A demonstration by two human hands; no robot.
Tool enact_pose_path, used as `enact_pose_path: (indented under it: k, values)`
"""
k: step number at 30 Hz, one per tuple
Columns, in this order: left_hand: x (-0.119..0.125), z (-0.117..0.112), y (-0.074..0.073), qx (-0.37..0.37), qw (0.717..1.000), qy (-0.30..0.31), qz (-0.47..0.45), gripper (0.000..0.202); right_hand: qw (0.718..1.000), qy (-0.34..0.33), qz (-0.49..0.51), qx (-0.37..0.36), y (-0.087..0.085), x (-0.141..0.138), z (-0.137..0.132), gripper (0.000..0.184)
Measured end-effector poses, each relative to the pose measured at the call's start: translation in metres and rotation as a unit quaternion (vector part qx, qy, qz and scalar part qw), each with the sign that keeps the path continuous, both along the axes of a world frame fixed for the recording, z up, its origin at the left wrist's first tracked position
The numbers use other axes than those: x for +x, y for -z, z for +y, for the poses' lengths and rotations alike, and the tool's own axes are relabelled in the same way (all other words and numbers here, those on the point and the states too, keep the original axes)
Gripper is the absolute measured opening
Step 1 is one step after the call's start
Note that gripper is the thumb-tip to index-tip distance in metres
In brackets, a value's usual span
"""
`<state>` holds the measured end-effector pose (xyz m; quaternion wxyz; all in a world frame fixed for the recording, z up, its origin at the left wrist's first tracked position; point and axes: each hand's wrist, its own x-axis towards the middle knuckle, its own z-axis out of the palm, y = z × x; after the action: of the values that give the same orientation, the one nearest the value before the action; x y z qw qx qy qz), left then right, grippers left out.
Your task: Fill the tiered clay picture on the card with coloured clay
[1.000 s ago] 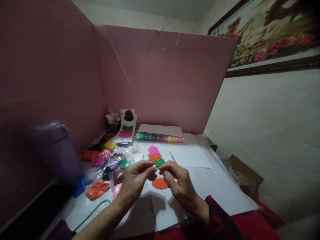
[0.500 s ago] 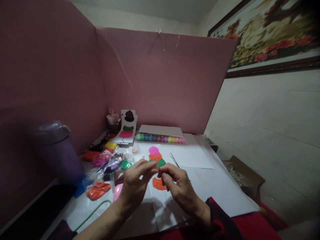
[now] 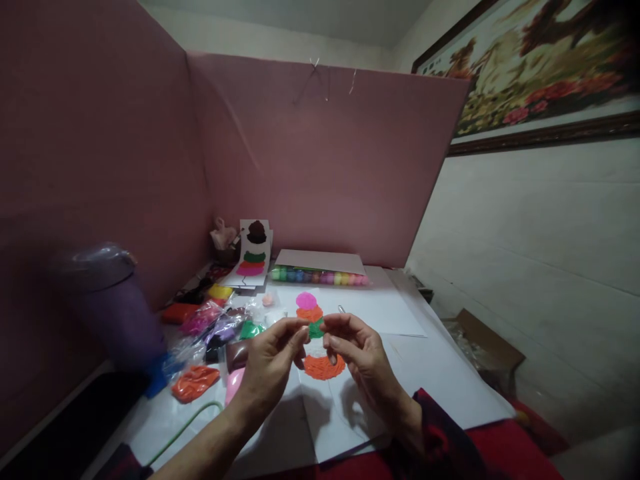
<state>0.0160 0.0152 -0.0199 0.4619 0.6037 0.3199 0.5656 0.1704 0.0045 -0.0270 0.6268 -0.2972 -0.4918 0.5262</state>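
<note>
My left hand hangs over the white paper, thumb and fingertips pinched together; whatever is between them is too small to make out. Close on its right, my right hand has curled fingers, with a small gap between thumb and index finger and nothing visible there. Beneath and beyond both hands lies a paper sheet bearing textured coloured patches: a pink round, an orange patch, a green patch and a wider orange patch. My fingers partly cover the green and lower orange patches.
Clay-like packets, including an orange one, crowd the left side. A purple bottle stands beyond them. A decorated card leans at the back, near a strip of coloured balls. Pink panels enclose the table.
My hands have moved slightly apart, and the right fingers have loosened from a pinch. More of the lower orange patch shows between them. The view has shifted slightly.
</note>
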Motion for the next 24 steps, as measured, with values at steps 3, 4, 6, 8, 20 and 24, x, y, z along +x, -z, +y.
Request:
enact_pose_path:
  k: [3,4,6,8,20,24]
  values:
    - [0.0004,-0.0024,0.0013,0.037,0.999,0.001,0.007,0.016,1.0,0.01,-0.003,0.013,0.0018,0.0008,-0.0003,0.021]
    - [0.0001,-0.0029,0.0016,0.059,0.998,-0.006,0.016,0.014,1.0,0.014,-0.004,0.017,0.0024,0.0012,-0.0004,0.022]
    - [-0.0005,-0.0034,0.0021,0.122,0.991,-0.018,0.057,0.011,1.0,0.021,-0.008,0.021,0.0033,0.0016,-0.0006,0.023]
    - [-0.0006,-0.0035,0.0027,0.195,0.974,-0.016,0.114,0.01,0.999,0.022,-0.016,0.019,0.0034,0.0014,-0.0008,0.023]
    - [-0.0009,-0.0049,0.0058,0.138,0.986,-0.083,0.033,0.015,0.997,0.069,-0.004,-0.022,-0.0024,-0.0013,-0.001,0.03]
    - [-0.0008,-0.0063,0.0031,0.263,0.955,-0.067,0.118,0.019,0.997,0.064,-0.006,-0.03,-0.003,-0.0004,-0.0012,0.033]
